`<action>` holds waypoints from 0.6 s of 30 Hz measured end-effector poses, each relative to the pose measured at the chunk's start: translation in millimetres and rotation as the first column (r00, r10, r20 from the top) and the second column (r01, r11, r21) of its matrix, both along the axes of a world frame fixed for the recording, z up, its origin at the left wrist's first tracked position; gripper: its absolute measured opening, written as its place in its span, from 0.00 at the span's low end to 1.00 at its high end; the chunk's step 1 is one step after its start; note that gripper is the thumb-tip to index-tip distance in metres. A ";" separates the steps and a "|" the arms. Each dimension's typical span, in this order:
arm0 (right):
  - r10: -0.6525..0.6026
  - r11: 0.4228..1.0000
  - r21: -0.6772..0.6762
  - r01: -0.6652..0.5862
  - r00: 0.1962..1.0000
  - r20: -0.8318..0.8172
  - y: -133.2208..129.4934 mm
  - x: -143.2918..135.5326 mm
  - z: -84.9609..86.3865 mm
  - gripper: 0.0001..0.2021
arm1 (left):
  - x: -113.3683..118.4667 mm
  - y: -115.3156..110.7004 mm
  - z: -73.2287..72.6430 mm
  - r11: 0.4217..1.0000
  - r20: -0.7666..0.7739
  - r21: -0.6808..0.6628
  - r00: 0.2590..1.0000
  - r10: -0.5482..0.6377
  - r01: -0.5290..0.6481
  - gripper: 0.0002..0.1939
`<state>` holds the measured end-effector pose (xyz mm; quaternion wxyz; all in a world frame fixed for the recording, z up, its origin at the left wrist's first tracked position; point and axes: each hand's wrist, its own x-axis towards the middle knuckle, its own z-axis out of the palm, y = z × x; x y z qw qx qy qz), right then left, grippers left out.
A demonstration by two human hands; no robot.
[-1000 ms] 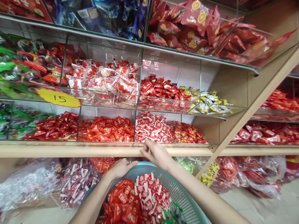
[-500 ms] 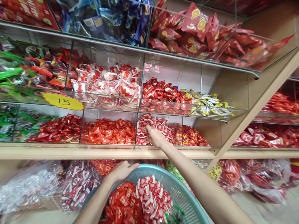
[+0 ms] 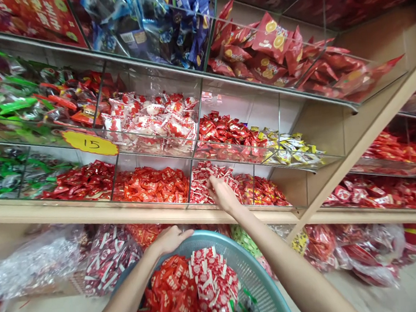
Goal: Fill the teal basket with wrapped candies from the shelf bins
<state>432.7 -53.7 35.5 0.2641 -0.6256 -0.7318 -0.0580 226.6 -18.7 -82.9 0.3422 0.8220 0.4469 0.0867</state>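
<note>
My left hand [image 3: 172, 239] grips the rim of a teal plastic basket [image 3: 265, 273] at the bottom centre. Inside the basket lie orange-red packets [image 3: 176, 286], red-and-white wrapped candies [image 3: 214, 278] and green-wrapped candies [image 3: 247, 309]. My right hand [image 3: 222, 192] is at the bottom shelf row, over a compartment of small red-and-white candies [image 3: 198, 179]. Its fingers are curled against the pile; whether a candy is between them is too small to tell.
Clear-fronted shelves [image 3: 150, 203] of candy fill the view, with a yellow tag [image 3: 89, 142] marked 15 at the left. A slanted wooden post [image 3: 368, 138] stands at the right. Plastic bags of candy [image 3: 111, 258] lie beneath the bottom shelf.
My right hand has shifted slightly right and down over the red-and-white candies. My left hand keeps its hold on the basket rim. The view has moved a little.
</note>
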 end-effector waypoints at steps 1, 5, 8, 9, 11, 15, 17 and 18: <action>0.011 1.000 0.017 -0.010 1.000 -0.023 -3.4 2.6 0.2 0.09 | 0.1 0.3 -0.3 1.000 -0.003 0.004 1.000 -0.001 0.001 0.34; 0.035 0.995 0.094 -0.025 0.994 -0.100 -17.5 10.2 5.2 0.08 | 0.3 1.3 -1.3 1.000 -0.009 0.016 1.000 -0.026 0.026 0.35; 0.063 0.983 0.180 -0.032 0.984 -0.167 -32.7 7.8 11.8 0.04 | 0.3 1.6 -1.6 1.000 0.003 0.008 1.000 -0.029 0.029 0.35; 0.074 0.978 0.208 -0.032 0.978 -0.195 -39.4 4.8 13.2 0.04 | 0.2 1.5 -1.7 1.000 0.006 0.009 1.000 -0.026 0.026 0.35; 0.090 0.975 0.221 -0.029 0.959 -0.267 -54.7 -3.8 12.8 0.02 | 0.2 1.1 -1.6 1.000 0.007 0.016 1.000 -0.020 0.020 0.35; 0.109 0.994 0.035 -0.104 0.888 -0.447 -86.4 -22.3 -8.1 0.00 | 0.3 -1.2 0.7 0.999 0.009 0.033 1.000 -0.022 0.021 0.35; 0.103 0.984 -0.070 -0.161 0.852 -0.513 -98.6 -27.1 -27.0 0.01 | 0.4 -2.5 2.6 0.999 0.000 0.040 1.000 -0.013 0.013 0.35; 0.095 0.978 -0.109 -0.180 0.839 -0.535 -103.2 -27.9 -37.5 0.02 | 0.6 -3.1 3.4 0.999 -0.007 0.040 1.000 -0.011 0.011 0.35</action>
